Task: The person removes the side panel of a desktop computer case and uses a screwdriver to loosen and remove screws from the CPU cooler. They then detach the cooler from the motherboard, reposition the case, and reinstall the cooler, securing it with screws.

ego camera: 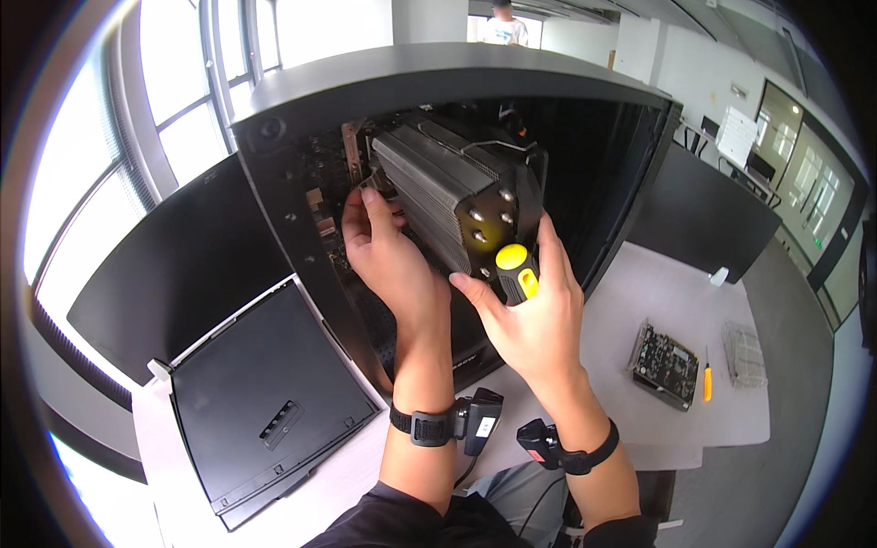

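A tower CPU cooler [438, 164] with a grey finned heatsink and shiny heat-pipe tips juts out of an open black computer case [452, 75]. My left hand [390, 253] reaches in along the cooler's left side. Its thumb and fingertips are pinched together near the cooler's base by the motherboard [325, 178]; what lies between them is hard to make out. My right hand [541, 315] grips the cooler's near end, thumb at the lower edge and fingers along the right side. A yellow-and-black screwdriver handle [515, 264] is tucked in that hand; its shaft is hidden.
A black side panel [267, 404] lies on the table [596, 404] at left. To the right are a circuit board assembly [664, 366], a yellow-handled screwdriver [707, 380] and a clear plastic package [745, 355]. Dark partitions [706, 198] flank the case. A person [505, 27] is in the background.
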The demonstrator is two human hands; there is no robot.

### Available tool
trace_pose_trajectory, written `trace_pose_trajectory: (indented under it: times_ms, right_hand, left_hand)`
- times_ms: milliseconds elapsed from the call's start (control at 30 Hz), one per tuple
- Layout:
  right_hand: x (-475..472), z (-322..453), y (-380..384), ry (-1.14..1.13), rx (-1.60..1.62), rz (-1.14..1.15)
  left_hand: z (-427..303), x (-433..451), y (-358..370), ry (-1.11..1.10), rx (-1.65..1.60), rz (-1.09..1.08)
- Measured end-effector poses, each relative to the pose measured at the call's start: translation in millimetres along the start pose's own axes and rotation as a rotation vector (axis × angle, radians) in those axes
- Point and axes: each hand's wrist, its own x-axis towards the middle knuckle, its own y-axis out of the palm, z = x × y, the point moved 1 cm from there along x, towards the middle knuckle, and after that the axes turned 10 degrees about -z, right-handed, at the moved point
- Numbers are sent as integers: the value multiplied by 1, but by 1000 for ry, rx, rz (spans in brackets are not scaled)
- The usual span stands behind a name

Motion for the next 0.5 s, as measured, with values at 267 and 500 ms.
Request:
trace_pose_trajectory:
  times_ms: [267,500]
  right_hand:
    - [-5,1,5,61,8,-32]
    - [1,18,3,119,-70,-34]
  left_hand:
    - [3,-3,-5,51,1,-57]
    - [-5,5,-4,40,17,-26]
